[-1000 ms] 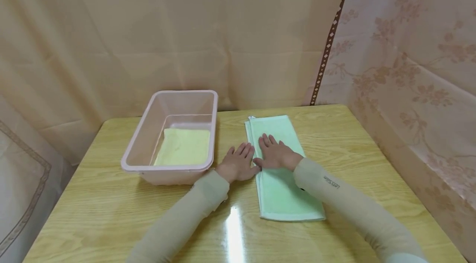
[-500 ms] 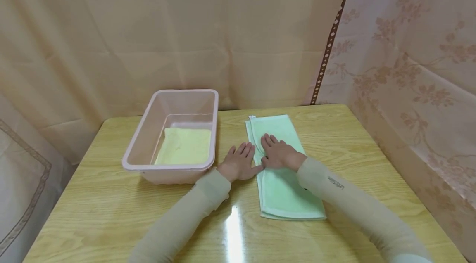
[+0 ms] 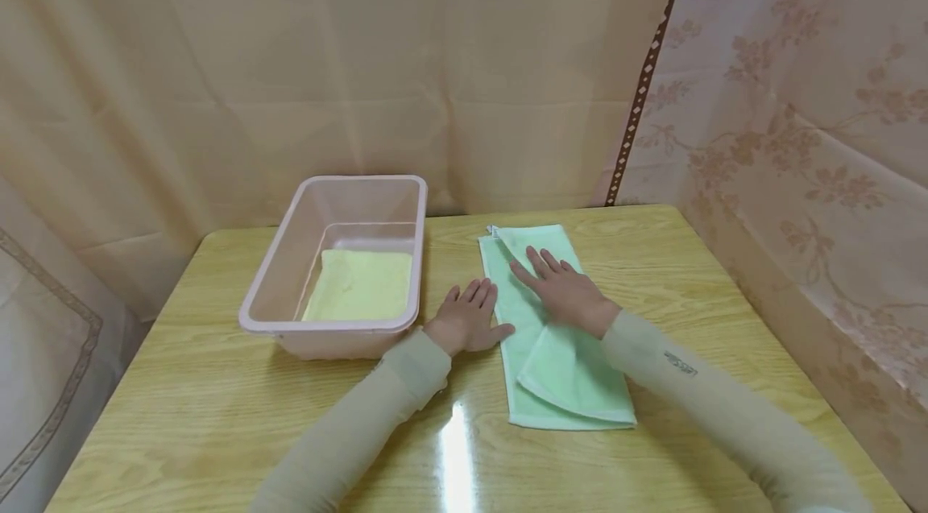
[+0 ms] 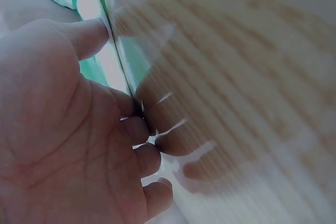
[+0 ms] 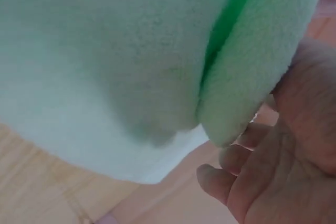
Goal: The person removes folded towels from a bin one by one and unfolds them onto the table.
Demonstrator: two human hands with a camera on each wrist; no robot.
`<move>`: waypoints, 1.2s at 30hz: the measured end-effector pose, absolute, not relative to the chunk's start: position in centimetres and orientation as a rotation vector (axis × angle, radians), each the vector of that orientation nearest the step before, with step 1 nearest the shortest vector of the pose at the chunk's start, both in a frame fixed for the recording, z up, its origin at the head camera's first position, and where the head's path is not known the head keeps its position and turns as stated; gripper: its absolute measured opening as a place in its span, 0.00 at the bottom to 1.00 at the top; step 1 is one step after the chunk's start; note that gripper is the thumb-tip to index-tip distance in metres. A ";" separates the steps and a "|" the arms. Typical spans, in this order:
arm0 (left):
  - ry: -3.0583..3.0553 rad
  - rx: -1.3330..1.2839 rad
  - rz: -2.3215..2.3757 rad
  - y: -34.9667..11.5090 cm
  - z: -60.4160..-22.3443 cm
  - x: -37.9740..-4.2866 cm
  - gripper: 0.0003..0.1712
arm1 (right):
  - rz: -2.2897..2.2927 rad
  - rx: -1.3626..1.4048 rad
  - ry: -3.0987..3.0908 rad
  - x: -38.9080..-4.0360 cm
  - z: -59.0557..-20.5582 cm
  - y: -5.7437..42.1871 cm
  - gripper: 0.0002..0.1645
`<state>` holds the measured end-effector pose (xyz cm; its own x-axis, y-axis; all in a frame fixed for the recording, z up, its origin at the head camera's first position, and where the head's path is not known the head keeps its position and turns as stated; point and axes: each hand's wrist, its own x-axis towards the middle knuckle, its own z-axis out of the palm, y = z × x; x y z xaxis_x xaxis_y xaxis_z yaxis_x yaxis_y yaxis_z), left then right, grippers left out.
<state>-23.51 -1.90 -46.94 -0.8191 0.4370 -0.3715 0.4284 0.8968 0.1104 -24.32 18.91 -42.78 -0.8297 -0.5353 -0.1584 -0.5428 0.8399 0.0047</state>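
Note:
A light green towel [image 3: 580, 372] with white borders lies folded lengthwise on the table. My left hand [image 3: 464, 321] rests flat at its left side, fingers spread on the wood and thumb [image 4: 94, 38] on the towel's edge. With the right hand [image 3: 576, 297] I pinch the left edge of the upper layer, raised and partly turned back to the right. In the right wrist view the lifted fold [image 5: 257, 61] runs in front of the right palm [image 5: 273, 187]; the thumb is largely hidden by cloth.
Left of my left hand stands a pink plastic basin [image 3: 329, 327], its near right corner close to the wrist. A folded yellow cloth [image 3: 358, 286] lies inside. Curtains [image 3: 522, 78] hang behind the wooden table [image 3: 167, 416] and along its right side.
My right hand has gone from lying on the towel to lifting the upper layer's left edge and drawing it rightward, baring the layer beneath. The left hand stays in place.

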 end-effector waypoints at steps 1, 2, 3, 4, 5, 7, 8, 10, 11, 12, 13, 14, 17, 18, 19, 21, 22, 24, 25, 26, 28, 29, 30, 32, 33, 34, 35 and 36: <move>2.671 0.635 0.030 -1.9 -46.9 -23.5 0.53 | 0.071 -0.843 2.872 -24.3 -42.8 19.1 0.48; 2.674 0.634 0.033 -1.9 -46.8 -23.4 0.52 | 0.061 -0.830 2.884 -24.3 -42.8 19.3 0.45; 2.675 0.633 0.034 -1.9 -46.7 -23.3 0.52 | 0.055 -0.807 2.901 -24.4 -42.8 19.5 0.41; 2.675 0.632 0.033 -1.9 -46.5 -23.1 0.52 | 0.055 -0.786 2.926 -24.5 -42.9 19.6 0.37; 2.675 0.631 0.035 -1.9 -46.3 -23.0 0.51 | 0.048 -0.756 2.954 -24.6 -43.0 19.8 0.34; 2.681 0.628 0.042 -1.9 -45.8 -22.6 0.51 | 0.063 -0.729 3.017 -24.8 -43.1 20.1 0.31; 2.684 0.628 0.050 -1.9 -45.7 -22.5 0.51 | 0.059 -0.718 3.046 -24.9 -43.1 20.3 0.29; 2.684 0.622 0.058 -1.8 -45.1 -22.1 0.50 | 0.025 -0.696 3.072 -25.0 -42.9 20.5 0.21; 2.688 0.619 0.063 -1.8 -44.9 -22.0 0.50 | -0.014 -0.676 3.069 -25.1 -42.7 20.6 0.17; 2.690 0.619 0.063 -1.8 -44.9 -22.0 0.50 | -0.059 -0.658 3.055 -25.1 -42.6 20.7 0.13; 2.688 0.616 0.061 -1.8 -44.9 -22.0 0.50 | -0.105 -0.636 3.038 -25.2 -42.4 20.7 0.09; 2.689 0.619 0.061 -1.8 -45.1 -22.1 0.50 | -0.154 -0.614 3.015 -25.3 -42.3 20.7 0.06; 2.696 0.621 0.053 -1.8 -45.5 -22.3 0.51 | -0.272 -0.576 2.996 -25.5 -42.1 20.7 0.09; 2.698 0.621 0.051 -1.8 -45.5 -22.3 0.51 | -0.301 -0.571 3.003 -25.6 -42.1 20.7 0.11; 2.701 0.624 0.055 -1.8 -45.5 -22.3 0.51 | -0.317 -0.573 3.022 -25.8 -42.2 20.7 0.11; 2.707 0.623 0.064 -1.8 -45.2 -22.1 0.50 | -0.339 -0.571 3.055 -26.1 -42.3 20.8 0.12; 2.703 0.621 0.066 -1.8 -44.9 -22.0 0.49 | -0.351 -0.572 3.072 -26.2 -42.3 20.9 0.10; 2.696 0.620 0.079 -1.8 -44.4 -21.8 0.49 | -0.380 -0.573 3.073 -26.4 -42.3 21.1 0.07; 2.692 0.621 0.085 -1.8 -44.3 -21.7 0.49 | -0.402 -0.576 3.064 -26.5 -42.2 21.3 0.09; 2.686 0.618 0.085 -1.8 -44.1 -21.6 0.48 | -0.422 -0.575 3.046 -26.6 -42.2 21.6 0.12; 2.679 0.619 0.082 -1.8 -43.7 -21.4 0.48 | -0.475 -0.580 3.006 -26.7 -41.9 22.0 0.21; 2.679 0.620 0.083 -1.8 -43.6 -21.4 0.48 | -0.499 -0.579 2.975 -26.7 -41.7 22.3 0.24; 2.680 0.621 0.081 -1.8 -43.6 -21.4 0.48 | -0.517 -0.578 2.947 -26.7 -41.5 22.6 0.27; 2.682 0.628 0.073 -1.8 -43.4 -21.3 0.48 | -0.543 -0.574 2.902 -26.7 -41.3 23.4 0.32; 2.680 0.630 0.074 -1.8 -43.5 -21.3 0.47 | -0.555 -0.574 2.884 -26.7 -41.2 23.9 0.34; 2.680 0.631 0.076 -1.8 -43.4 -21.3 0.47 | -0.559 -0.578 2.870 -26.6 -41.1 24.4 0.36; 2.679 0.632 0.078 -1.8 -43.4 -21.3 0.47 | -0.561 -0.588 2.858 -26.6 -41.1 24.9 0.39; 2.676 0.635 0.080 -1.8 -43.4 -21.3 0.47 | -0.562 -0.595 2.846 -26.5 -41.0 25.5 0.40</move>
